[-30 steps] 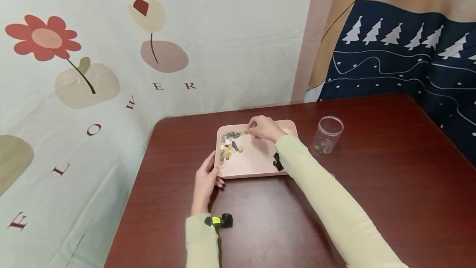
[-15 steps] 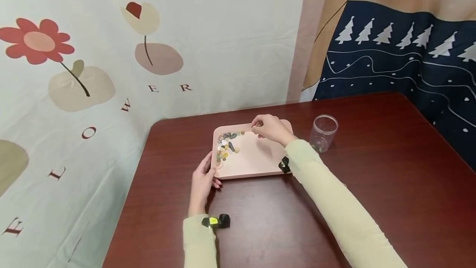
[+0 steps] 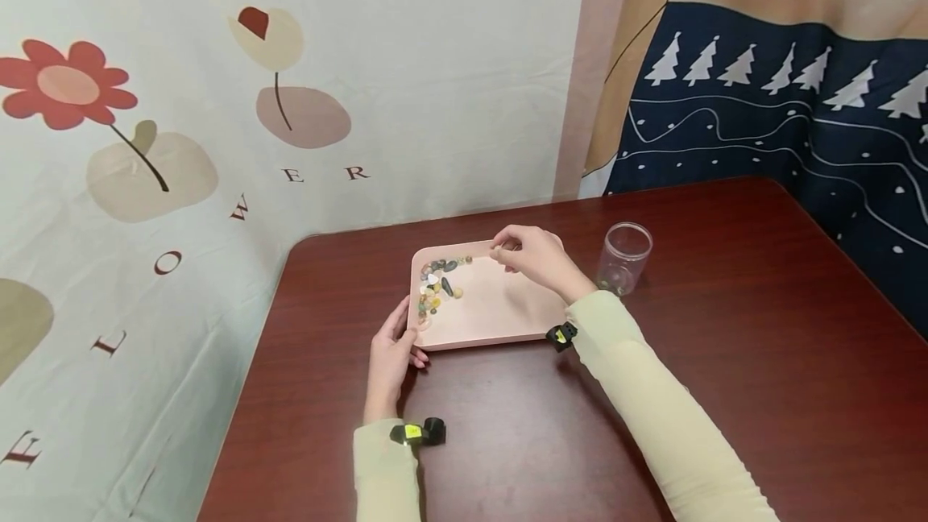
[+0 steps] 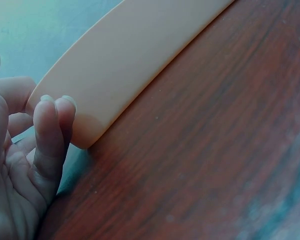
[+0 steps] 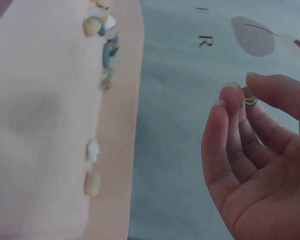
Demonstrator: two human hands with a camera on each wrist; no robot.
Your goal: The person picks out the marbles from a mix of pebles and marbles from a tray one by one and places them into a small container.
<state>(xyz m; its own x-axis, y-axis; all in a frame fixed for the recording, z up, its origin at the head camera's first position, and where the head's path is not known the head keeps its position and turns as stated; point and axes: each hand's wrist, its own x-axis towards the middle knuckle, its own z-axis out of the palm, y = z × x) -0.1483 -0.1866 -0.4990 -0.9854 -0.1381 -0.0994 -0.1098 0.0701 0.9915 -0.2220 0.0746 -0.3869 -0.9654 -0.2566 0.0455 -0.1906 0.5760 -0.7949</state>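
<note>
In the head view a pink tray (image 3: 493, 316) lies on the table, with several small coloured stones (image 3: 447, 287) gathered along its left and back left sides. My left hand (image 3: 388, 357) grips the tray's near left corner. The left wrist view shows the fingers against the tray's outer wall (image 4: 125, 55). Over the back of the tray, my right hand (image 3: 540, 258) pinches a small yellow-green stone (image 5: 250, 100) between thumb and fingers; most of it is hidden. Close by, a white stone (image 5: 93, 150) and a pale yellow stone (image 5: 92, 183) lie at the tray's edge.
A clear jar (image 3: 625, 256) with a few small things at its bottom stands to the tray's right, beside the right forearm. Behind the dark red wooden table (image 3: 493, 441) hang a pale flower-print cloth (image 3: 435, 87) and a navy tree-print cloth (image 3: 768, 119).
My right hand has drawn a little to the right, away from the end of the stone row. The left hand still grips the tray. The head view has turned slightly right.
</note>
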